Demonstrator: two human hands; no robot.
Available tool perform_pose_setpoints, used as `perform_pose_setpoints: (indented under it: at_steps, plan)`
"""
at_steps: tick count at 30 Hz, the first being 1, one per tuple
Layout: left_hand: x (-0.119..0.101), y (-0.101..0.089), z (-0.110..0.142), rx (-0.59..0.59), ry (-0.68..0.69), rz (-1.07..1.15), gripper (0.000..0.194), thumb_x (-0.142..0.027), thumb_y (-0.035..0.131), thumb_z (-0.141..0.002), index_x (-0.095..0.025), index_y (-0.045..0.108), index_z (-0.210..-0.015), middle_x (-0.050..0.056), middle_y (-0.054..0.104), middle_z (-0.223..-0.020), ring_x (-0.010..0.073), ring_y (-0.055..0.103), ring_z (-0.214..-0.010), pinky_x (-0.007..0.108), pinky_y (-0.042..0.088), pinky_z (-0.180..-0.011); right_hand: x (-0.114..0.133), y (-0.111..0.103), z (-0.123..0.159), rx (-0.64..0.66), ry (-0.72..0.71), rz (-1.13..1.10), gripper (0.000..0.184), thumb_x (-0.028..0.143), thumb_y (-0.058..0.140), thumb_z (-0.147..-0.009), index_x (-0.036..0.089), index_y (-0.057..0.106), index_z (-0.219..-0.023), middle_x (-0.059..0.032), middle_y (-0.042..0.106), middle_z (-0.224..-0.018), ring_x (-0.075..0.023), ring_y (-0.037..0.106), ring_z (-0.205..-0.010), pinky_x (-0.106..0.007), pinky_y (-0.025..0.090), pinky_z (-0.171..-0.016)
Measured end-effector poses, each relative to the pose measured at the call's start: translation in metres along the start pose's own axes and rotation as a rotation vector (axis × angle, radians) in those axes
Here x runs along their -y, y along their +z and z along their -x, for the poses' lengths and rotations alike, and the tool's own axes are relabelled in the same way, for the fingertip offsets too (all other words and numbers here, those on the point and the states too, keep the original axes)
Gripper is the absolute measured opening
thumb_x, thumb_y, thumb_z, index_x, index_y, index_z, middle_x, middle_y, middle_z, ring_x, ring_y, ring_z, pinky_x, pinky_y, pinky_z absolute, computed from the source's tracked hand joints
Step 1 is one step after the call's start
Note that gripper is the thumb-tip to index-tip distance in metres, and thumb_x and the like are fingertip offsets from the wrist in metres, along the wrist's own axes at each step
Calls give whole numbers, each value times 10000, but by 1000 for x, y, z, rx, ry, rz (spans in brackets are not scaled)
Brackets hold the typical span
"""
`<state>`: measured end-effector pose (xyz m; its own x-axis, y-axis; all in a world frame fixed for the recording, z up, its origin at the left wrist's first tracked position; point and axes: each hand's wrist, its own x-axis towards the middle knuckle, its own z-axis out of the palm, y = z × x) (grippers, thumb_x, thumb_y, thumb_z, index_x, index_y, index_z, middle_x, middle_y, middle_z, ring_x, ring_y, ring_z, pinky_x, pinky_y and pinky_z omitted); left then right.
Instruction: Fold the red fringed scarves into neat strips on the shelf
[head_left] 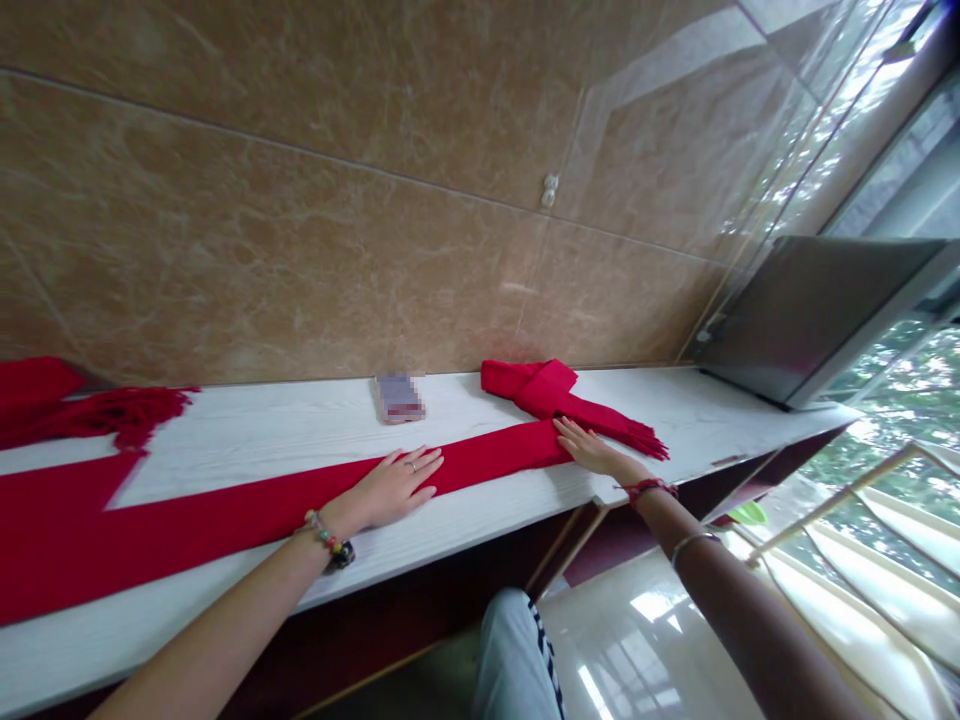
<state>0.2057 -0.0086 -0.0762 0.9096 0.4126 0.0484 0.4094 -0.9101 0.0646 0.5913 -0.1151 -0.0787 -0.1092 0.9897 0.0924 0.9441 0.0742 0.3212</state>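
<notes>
A long red scarf [247, 511] lies flattened into a strip along the white counter. Across its middle rests my left hand [391, 487], palm down with fingers stretched out; a ring and a beaded bracelet are on it. My right hand [591, 446] also lies flat, fingertips at the strip's right end. Just beyond those fingers, the red fabric lies crossed over itself and ends in a fringe [651, 440]; whether it joins the strip is hard to make out. At the far left, more red cloth with tassels [142, 412] is bunched near the wall.
A phone-like object [400, 398], pixelated, lies on the white counter [300, 420] against the brown tiled wall [300, 230]. A dark grey boxy appliance [817, 310] stands at the right end by the window. Below right are a pale metal rack [862, 560] and shiny floor.
</notes>
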Motion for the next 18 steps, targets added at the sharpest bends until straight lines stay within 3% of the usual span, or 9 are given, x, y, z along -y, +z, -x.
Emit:
perform_pose_setpoints:
  at_steps: [4, 8, 11, 14, 18]
  plan:
    - [-1, 0, 0, -19, 9, -1, 509, -456, 217, -918, -235, 218, -1377, 42, 219, -1439, 181, 191, -1316, 377, 139, -1039, 40, -30, -17, -117, 35, -113, 417, 229, 290, -906, 95, 393, -1288, -188, 316, -1380, -280, 220, -1296, -521, 289, -983]
    - [-5, -1, 2, -31, 6, 19, 508, -467, 199, -920, -240, 224, -1374, 39, 218, -1441, 171, 171, -1321, 385, 110, -1050, 112, -56, -34, -155, -196, -299, 509, 353, 256, -915, 105, 274, -1359, -148, 270, -1412, -238, 166, -1315, -451, 243, -1034]
    - [-3, -5, 14, -12, 6, 31, 508, -470, 185, -922, -244, 219, -1376, 37, 207, -1444, 166, 152, -1326, 378, 99, -1055, 148, -56, -36, -122, -303, -369, 503, 355, 253, -918, 134, 252, -1370, -139, 272, -1411, -228, 184, -1312, -466, 245, -1029]
    - [6, -13, 41, 48, -14, 35, 525, -490, 196, -914, -251, 199, -1381, 34, 211, -1443, 171, 136, -1329, 375, 90, -1060, 156, -47, -33, -118, -319, -383, 493, 343, 247, -922, 144, 246, -1373, -138, 267, -1411, -225, 198, -1309, -476, 250, -1024]
    - [22, -27, 85, 116, -65, 43, 514, -478, 199, -919, -263, 174, -1386, 24, 186, -1450, 162, 121, -1332, 355, 86, -1064, 149, -39, -31, -115, -315, -371, 495, 342, 238, -924, 124, 254, -1369, -139, 265, -1411, -233, 195, -1308, -470, 261, -1022]
